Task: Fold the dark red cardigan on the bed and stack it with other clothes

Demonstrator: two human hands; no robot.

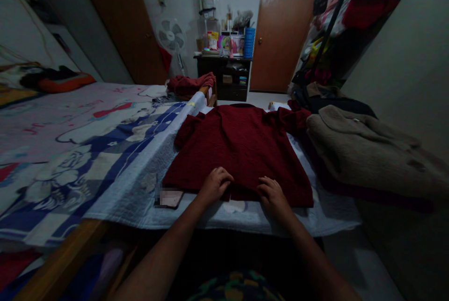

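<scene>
Rests the left hand [216, 183] and the right hand [275, 195] apart, loosely curled, on the near edge of a dark red, short-sleeved cloth top [242, 151]; cannot tell whether pinching it. Has the top spread out on a pale blue quilted cover [126, 198], beside a greyish-tan fleecy coat [368, 156]. Faces, farther off, a black cabinet [229, 92] and a brown wooden door [287, 15].
</scene>
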